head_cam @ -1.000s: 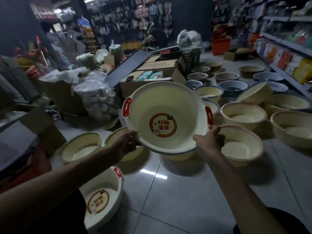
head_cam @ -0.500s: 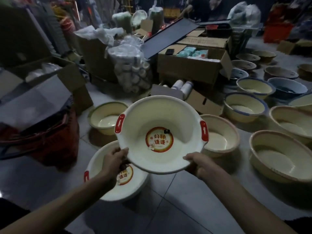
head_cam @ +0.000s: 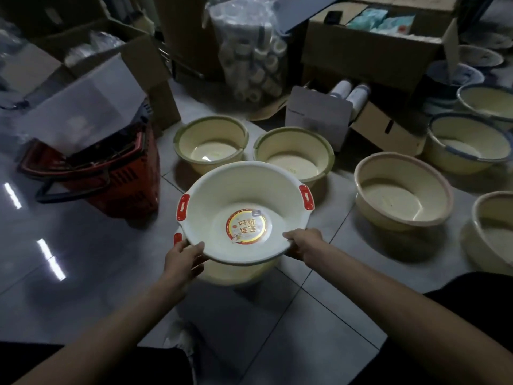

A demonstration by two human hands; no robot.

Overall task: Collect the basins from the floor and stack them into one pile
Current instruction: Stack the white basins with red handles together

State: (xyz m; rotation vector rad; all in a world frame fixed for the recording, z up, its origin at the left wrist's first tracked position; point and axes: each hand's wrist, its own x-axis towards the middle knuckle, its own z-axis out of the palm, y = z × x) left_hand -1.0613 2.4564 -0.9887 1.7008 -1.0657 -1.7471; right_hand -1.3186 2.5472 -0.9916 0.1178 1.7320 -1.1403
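Gripping the white basin by its near rim with both hands: left hand with fingers curled round the edge, right hand clamped on the rim the same way. Now hanging directly over a second red-handled basin on the floor, no longer higher up and off to its right as a moment ago. Probably already dipping into that lower basin, though hard to tell in the dim light whether touching yet. Means the first pair of the pile is nearly nested, with only a lowering and a release left for this one. Still loose on the floor beyond: two green-rimmed basins, a pink-rimmed basin to the right, a blue-rimmed basin further off. Red basket to the left, well apart from the pile.
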